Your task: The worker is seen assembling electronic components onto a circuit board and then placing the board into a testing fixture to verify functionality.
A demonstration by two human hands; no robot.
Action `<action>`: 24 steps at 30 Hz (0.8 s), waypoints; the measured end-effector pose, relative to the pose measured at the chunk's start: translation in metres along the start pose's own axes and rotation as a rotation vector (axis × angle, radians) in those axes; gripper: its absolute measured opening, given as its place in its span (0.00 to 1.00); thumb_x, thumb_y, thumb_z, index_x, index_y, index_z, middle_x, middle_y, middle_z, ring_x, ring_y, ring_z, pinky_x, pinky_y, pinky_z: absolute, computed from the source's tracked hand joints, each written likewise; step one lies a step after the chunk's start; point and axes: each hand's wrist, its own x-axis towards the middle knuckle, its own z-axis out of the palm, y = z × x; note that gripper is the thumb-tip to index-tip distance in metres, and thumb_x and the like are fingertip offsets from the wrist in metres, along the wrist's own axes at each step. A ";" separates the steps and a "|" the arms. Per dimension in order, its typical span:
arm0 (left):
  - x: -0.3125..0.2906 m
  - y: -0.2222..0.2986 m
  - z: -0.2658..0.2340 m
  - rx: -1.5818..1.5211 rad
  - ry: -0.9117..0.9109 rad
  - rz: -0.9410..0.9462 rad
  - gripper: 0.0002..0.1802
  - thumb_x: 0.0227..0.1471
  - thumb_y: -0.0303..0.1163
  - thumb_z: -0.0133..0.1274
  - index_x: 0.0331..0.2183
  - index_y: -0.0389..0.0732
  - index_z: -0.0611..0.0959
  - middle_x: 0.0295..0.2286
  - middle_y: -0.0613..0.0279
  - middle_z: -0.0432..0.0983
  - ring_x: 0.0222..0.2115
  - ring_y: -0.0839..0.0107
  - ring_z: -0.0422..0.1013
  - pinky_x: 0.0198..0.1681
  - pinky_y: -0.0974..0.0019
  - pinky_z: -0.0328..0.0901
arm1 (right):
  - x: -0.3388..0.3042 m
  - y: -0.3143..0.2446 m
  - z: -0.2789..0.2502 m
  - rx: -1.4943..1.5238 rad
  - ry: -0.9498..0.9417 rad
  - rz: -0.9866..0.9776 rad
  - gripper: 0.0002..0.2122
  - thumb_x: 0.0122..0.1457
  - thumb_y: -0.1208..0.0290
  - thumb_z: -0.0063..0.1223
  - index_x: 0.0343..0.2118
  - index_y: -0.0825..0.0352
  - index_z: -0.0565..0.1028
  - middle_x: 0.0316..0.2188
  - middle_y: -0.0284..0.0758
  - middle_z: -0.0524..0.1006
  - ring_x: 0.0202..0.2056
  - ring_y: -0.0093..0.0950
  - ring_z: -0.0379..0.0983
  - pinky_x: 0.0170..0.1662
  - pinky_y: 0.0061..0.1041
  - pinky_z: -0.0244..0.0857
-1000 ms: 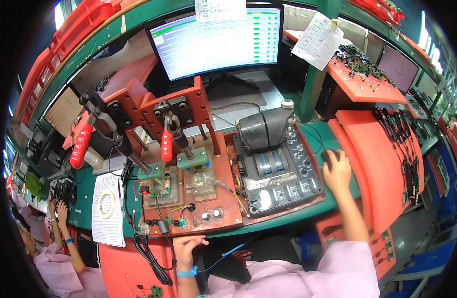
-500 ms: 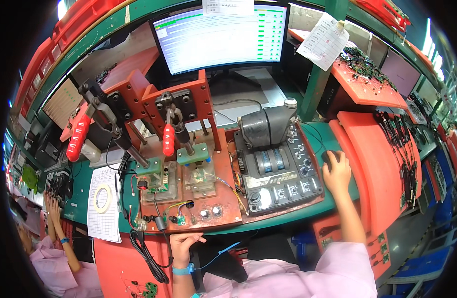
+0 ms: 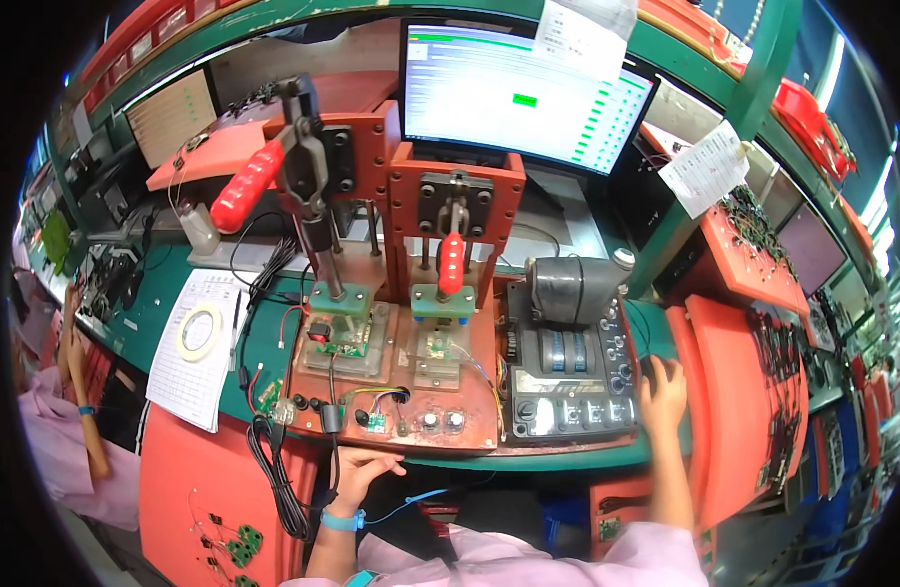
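My right hand (image 3: 665, 396) rests over a dark computer mouse (image 3: 649, 369), fingers curved around it, at the right of the green bench. My left hand (image 3: 364, 475) is at the bench's front edge, palm turned inward, fingers loosely bent and slightly apart, with nothing visible in them. A blue wrist strap (image 3: 343, 520) with a thin blue cord circles that wrist. A black cable (image 3: 288, 479) hangs beside it. Just beyond stands a red test fixture (image 3: 450, 396) with two red-handled toggle clamps (image 3: 249, 186), their green pressing blocks (image 3: 442, 301) down over small circuit boards (image 3: 346, 349).
A dark control panel with a throttle lever (image 3: 572, 367) stands right of the fixture. Behind is a lit monitor (image 3: 518, 93). Left lie paper sheets (image 3: 191, 377) under a tape roll (image 3: 200, 333). Red boards (image 3: 734, 391) holding cables are at right. A co-worker's arm (image 3: 83, 401) shows at far left.
The view has turned left, so the bench things shift rightward. A green box now shows mid-screen on the monitor. My right hand stays on the mouse; my left stays by the bench edge.
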 end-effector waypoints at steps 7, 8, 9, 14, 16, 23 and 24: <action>0.002 -0.004 -0.002 0.010 -0.027 0.002 0.10 0.44 0.18 0.51 0.29 0.24 0.83 0.19 0.51 0.80 0.20 0.67 0.76 0.30 0.76 0.69 | 0.004 -0.002 -0.003 0.062 -0.033 -0.036 0.21 0.48 0.77 0.55 0.49 0.57 0.74 0.48 0.37 0.69 0.44 0.38 0.69 0.46 0.32 0.67; 0.002 -0.005 -0.002 0.010 -0.025 -0.003 0.09 0.44 0.18 0.51 0.29 0.24 0.83 0.19 0.51 0.80 0.20 0.67 0.76 0.30 0.77 0.69 | 0.004 -0.002 -0.003 0.066 -0.039 -0.036 0.22 0.49 0.77 0.55 0.49 0.57 0.74 0.48 0.37 0.69 0.44 0.38 0.69 0.46 0.32 0.67; 0.002 -0.006 -0.003 0.010 -0.024 -0.007 0.09 0.44 0.18 0.51 0.29 0.24 0.83 0.19 0.51 0.80 0.20 0.67 0.76 0.30 0.77 0.69 | 0.005 -0.003 -0.004 0.070 -0.044 -0.035 0.22 0.49 0.78 0.55 0.49 0.57 0.73 0.48 0.37 0.69 0.44 0.38 0.69 0.46 0.32 0.67; 0.002 -0.005 -0.003 -0.005 -0.034 -0.009 0.09 0.44 0.17 0.51 0.29 0.24 0.83 0.20 0.51 0.80 0.20 0.67 0.76 0.30 0.77 0.69 | 0.005 -0.003 -0.005 0.100 -0.064 -0.029 0.20 0.48 0.76 0.56 0.48 0.59 0.74 0.48 0.38 0.69 0.44 0.39 0.69 0.47 0.34 0.65; 0.002 -0.004 -0.003 -0.008 -0.038 -0.010 0.09 0.44 0.17 0.51 0.29 0.24 0.83 0.20 0.51 0.80 0.20 0.67 0.76 0.30 0.77 0.69 | 0.004 -0.003 -0.006 0.109 -0.070 -0.026 0.20 0.48 0.75 0.56 0.47 0.59 0.74 0.49 0.39 0.69 0.44 0.39 0.68 0.48 0.34 0.65; 0.003 0.000 -0.001 -0.004 -0.040 0.010 0.09 0.44 0.17 0.51 0.29 0.24 0.84 0.20 0.51 0.80 0.20 0.67 0.76 0.30 0.77 0.69 | 0.003 -0.002 -0.004 0.111 -0.063 -0.032 0.20 0.48 0.75 0.56 0.47 0.59 0.74 0.48 0.38 0.69 0.44 0.39 0.69 0.47 0.34 0.65; 0.003 0.000 -0.001 -0.005 -0.040 0.015 0.09 0.44 0.17 0.51 0.29 0.24 0.84 0.20 0.51 0.80 0.20 0.67 0.76 0.30 0.77 0.69 | 0.003 -0.002 -0.004 0.109 -0.060 -0.035 0.20 0.48 0.75 0.56 0.47 0.59 0.74 0.48 0.38 0.69 0.44 0.39 0.69 0.47 0.34 0.65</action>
